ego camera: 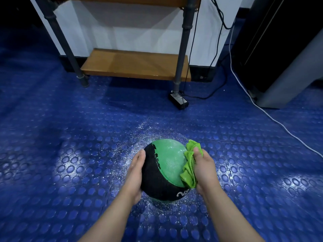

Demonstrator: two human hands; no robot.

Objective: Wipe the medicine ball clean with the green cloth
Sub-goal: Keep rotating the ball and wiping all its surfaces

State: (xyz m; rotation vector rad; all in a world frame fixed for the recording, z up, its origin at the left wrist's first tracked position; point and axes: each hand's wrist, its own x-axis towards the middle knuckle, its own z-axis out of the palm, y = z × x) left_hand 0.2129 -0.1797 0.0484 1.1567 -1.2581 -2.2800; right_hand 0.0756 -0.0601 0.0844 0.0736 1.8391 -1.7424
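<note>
Head view, looking down at a blue studded floor (70, 154). A medicine ball (162, 170) – half black, half green, with white lettering near its lower edge – sits low in the centre of the view, held between two bare hands; whether it rests on the floor or hangs just above it cannot be told. The left hand (137, 170) lies flat against the ball's black left side, fingers straight and close together, holding nothing else. The right hand (204, 168) grips a bunched green cloth (189, 166), thumb on top, and presses it against the ball's green right side. Pale speckles (139, 137) are scattered on the floor around the ball. Farther off stands a low wooden shelf (134, 65) on dark pipe legs (181, 55). A small black box (178, 101) lies on the floor at the foot of the right leg, with black cables (216, 88) running to it. A white cable (262, 109) trails across the floor on the right.
</note>
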